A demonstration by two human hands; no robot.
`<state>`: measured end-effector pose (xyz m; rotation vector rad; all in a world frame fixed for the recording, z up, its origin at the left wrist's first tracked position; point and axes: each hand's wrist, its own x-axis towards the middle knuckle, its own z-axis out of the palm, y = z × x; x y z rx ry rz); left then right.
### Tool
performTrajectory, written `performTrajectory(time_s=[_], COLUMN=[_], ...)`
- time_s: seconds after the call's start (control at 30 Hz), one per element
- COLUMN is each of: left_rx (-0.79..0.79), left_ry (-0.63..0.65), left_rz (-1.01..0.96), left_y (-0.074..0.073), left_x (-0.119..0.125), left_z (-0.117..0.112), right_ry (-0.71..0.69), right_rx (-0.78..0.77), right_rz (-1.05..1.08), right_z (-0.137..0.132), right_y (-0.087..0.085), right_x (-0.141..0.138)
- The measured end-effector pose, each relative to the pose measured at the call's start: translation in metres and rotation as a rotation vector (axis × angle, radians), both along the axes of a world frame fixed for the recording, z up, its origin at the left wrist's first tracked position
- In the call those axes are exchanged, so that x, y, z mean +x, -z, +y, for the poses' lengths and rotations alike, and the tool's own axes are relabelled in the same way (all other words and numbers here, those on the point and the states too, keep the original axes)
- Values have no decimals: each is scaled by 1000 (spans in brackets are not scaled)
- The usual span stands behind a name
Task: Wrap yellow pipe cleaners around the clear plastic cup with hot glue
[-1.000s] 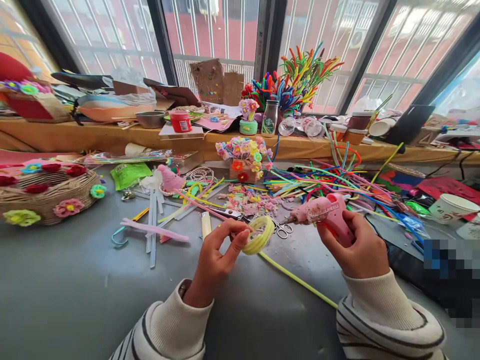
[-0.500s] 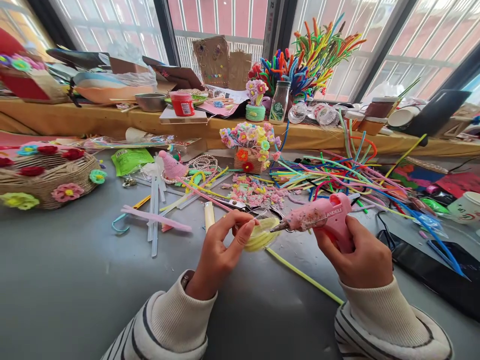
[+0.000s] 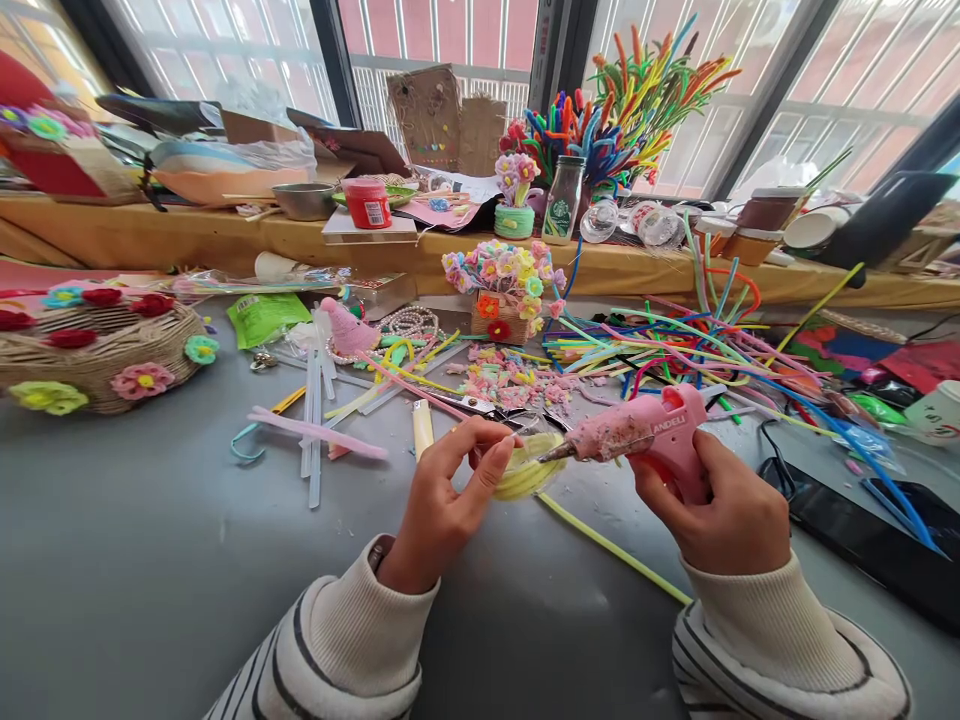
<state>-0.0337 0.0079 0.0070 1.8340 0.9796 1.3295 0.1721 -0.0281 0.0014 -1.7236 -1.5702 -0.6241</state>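
My left hand [image 3: 448, 497] pinches a small ring wrapped in yellow pipe cleaner [image 3: 523, 474], just above the grey table. A loose yellow pipe cleaner tail [image 3: 611, 549] trails from the ring toward the lower right. My right hand [image 3: 726, 510] grips a pink hot glue gun [image 3: 651, 433] by its handle. The gun's nozzle points left and touches the top of the ring. Both sleeves are cream with dark stripes.
Clear glue sticks [image 3: 313, 420], scissors [image 3: 480, 407] and a pile of coloured pipe cleaners [image 3: 660, 345] lie behind my hands. A woven basket with felt flowers [image 3: 97, 350] sits at the left. A dark phone [image 3: 855, 530] lies at the right. A cluttered shelf [image 3: 225, 245] runs along the window.
The glue gun has swung left until its nozzle meets the yellow ring. My left hand has tilted the ring flatter. The view has shifted slightly down and right.
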Motion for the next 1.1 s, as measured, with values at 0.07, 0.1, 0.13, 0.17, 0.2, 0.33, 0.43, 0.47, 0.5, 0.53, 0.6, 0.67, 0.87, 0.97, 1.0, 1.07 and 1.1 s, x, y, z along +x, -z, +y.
performTrajectory(time_s=[0.07, 0.1, 0.13, 0.17, 0.2, 0.33, 0.43, 0.47, 0.5, 0.53, 0.6, 0.67, 0.87, 0.97, 1.0, 1.07, 1.1], left_rx=[4, 0, -11, -26, -44, -86, -89, -90, -90, -89, -83, -75, -74, -68, -66, -65, -65], left_ry=[2, -4, -14, -26, -40, -64, -58, -54, -50, -47, -41, -41, -50, -53, -55, -59, -61], left_rz=[-17, -33, -51, -69, -85, -128, -148, -152, -154, -156, -159, -159, -156, -154, -152, -145, -141], left_y=[-1, -1, -2, -2, -3, -5, -4, -4, -4, -4, -3, -3, -3, -2, -2, -2, -2], left_x=[1, 2, 3, 4, 5, 7, 7, 7, 7, 7, 7, 7, 7, 7, 6, 6, 6], left_z=[0, -1, -1, -2, -3, -6, -6, -6, -6, -5, -5, -5, -5, -5, -5, -5, -5], right_ry=[-4, -8, -11, -13, -13, -6, 3, 6, 8, 9, 7, -3, -26, -30, -31, -32, -30], right_rx=[14, 20, 23, 24, 23, 15, 15, 17, 18, 19, 32, 52, 73, 82, 86, 91, 91], right_rz=[-12, -16, -18, -19, -17, -8, -1, 1, 1, -1, -14, -29, -40, -49, -53, -56, -56], right_z=[0, 0, 0, 0, 0, 0, -1, -1, -1, -1, -1, -1, 0, 1, 1, 1, 1], right_y=[0, -1, -1, -1, -1, -1, -1, -1, -1, -1, -2, -2, 0, 1, 1, 1, 0], right_x=[0, 0, 0, 0, 0, 0, 0, 0, 0, 0, 0, 0, 3, 3, 4, 4, 4])
